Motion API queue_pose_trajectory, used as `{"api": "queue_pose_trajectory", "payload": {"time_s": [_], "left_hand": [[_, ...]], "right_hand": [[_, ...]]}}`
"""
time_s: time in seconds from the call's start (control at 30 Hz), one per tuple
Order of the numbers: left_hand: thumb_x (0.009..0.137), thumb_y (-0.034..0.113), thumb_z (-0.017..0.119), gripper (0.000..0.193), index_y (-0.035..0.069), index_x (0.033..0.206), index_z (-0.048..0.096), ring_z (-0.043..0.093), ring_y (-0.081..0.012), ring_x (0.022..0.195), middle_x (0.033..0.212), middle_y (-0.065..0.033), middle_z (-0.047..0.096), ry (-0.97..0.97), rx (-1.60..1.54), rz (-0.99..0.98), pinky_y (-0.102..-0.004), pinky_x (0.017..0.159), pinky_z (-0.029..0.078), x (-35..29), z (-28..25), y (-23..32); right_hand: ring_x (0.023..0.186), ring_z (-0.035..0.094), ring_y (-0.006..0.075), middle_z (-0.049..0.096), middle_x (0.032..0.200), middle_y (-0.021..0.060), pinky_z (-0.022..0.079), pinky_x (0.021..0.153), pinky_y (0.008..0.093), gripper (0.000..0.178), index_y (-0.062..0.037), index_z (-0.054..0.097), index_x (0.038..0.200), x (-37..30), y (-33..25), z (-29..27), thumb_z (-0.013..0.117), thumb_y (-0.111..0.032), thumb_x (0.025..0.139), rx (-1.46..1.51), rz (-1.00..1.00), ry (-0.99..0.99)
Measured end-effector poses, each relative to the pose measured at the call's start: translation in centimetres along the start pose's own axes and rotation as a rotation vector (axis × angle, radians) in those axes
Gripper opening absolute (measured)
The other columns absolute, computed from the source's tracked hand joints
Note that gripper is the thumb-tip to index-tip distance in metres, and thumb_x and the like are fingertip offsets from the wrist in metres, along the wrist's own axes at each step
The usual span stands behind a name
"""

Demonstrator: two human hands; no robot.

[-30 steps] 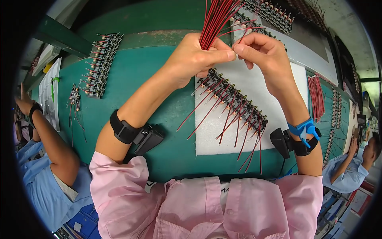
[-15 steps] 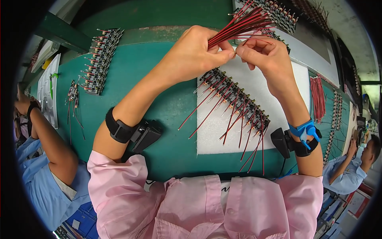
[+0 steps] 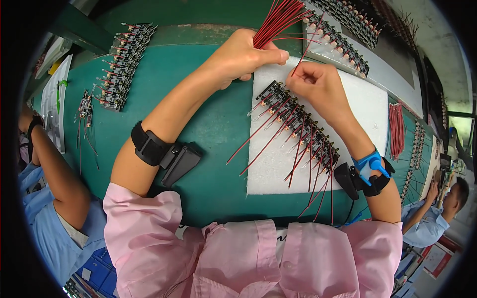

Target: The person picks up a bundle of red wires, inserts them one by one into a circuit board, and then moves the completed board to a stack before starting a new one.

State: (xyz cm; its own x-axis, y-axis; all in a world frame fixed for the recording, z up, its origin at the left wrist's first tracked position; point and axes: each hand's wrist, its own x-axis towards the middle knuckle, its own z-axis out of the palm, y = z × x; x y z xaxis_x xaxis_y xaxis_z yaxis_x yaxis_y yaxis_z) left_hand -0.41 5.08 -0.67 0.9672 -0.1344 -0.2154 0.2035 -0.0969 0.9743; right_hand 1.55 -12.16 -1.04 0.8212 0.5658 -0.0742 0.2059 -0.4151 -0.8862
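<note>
My left hand (image 3: 243, 54) grips a bundle of red wires (image 3: 277, 21) that fans up and away from the fist. My right hand (image 3: 318, 87) pinches a single red wire (image 3: 304, 57) between thumb and fingers, just above the top end of a slanted row of small black components (image 3: 298, 119). That row lies on a white foam pad (image 3: 367, 114), and red wires trail from it toward me. Both wrists carry black straps with small devices; the right one also has a blue band (image 3: 370, 164).
The bench top is a green mat (image 3: 218, 124). More rows of components lie at the far left (image 3: 121, 64) and along the back right (image 3: 343, 35). A loose bunch of red wires (image 3: 396, 129) rests at the right. Other people sit at the left (image 3: 54, 198) and far right (image 3: 432, 218).
Both hands have dropped from in front of the camera toward the pad. The right hand has drawn one wire out of the bundle and brought it down to the component row.
</note>
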Motion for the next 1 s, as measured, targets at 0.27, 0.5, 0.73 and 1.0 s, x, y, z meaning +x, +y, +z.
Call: {"api": "queue_pose_trajectory", "payload": {"time_s": [0.27, 0.5, 0.73, 1.0], "left_hand": [[0.072, 0.027, 0.061, 0.024, 0.004, 0.07, 0.053, 0.023, -0.0016, 0.039, 0.047, 0.0077, 0.028, 0.061, -0.044, 0.007, -0.0191, 0.035, 0.016, 0.15, 0.19, -0.58], [0.072, 0.027, 0.061, 0.024, 0.004, 0.071, 0.054, 0.024, -0.0017, 0.04, 0.047, 0.0073, 0.029, 0.06, -0.036, 0.011, -0.0188, 0.035, 0.017, 0.17, 0.28, -0.59], [0.071, 0.027, 0.061, 0.024, 0.004, 0.07, 0.053, 0.025, -0.0019, 0.04, 0.048, 0.0066, 0.031, 0.055, -0.011, 0.011, -0.0188, 0.034, 0.017, 0.12, 0.22, -0.72], [0.071, 0.026, 0.061, 0.023, 0.005, 0.071, 0.053, 0.025, -0.0019, 0.039, 0.047, 0.0063, 0.031, 0.068, -0.004, 0.012, -0.0191, 0.034, 0.018, 0.25, 0.32, -0.76]], "right_hand": [[0.05, 0.037, -0.0008, 0.046, 0.055, -0.0056, 0.029, 0.044, 0.0149, 0.01, -0.0007, 0.053, 0.063, -0.15, 0.54, 0.6, 0.055, -0.006, 0.071, -0.137, -0.023, 0.023], [0.05, 0.037, -0.0008, 0.046, 0.055, -0.0057, 0.029, 0.044, 0.0154, 0.012, -0.0012, 0.051, 0.062, -0.17, 0.51, 0.59, 0.055, -0.005, 0.072, -0.081, -0.015, 0.038], [0.05, 0.037, -0.0006, 0.045, 0.055, -0.0058, 0.029, 0.044, 0.0153, 0.013, -0.0012, 0.05, 0.06, -0.32, 0.4, 0.88, 0.055, -0.005, 0.072, -0.11, -0.028, 0.072], [0.05, 0.037, -0.0004, 0.045, 0.055, -0.0056, 0.029, 0.044, 0.0153, 0.014, -0.0011, 0.049, 0.06, -0.29, 0.53, 0.97, 0.056, -0.005, 0.071, -0.138, -0.007, 0.094]]}}
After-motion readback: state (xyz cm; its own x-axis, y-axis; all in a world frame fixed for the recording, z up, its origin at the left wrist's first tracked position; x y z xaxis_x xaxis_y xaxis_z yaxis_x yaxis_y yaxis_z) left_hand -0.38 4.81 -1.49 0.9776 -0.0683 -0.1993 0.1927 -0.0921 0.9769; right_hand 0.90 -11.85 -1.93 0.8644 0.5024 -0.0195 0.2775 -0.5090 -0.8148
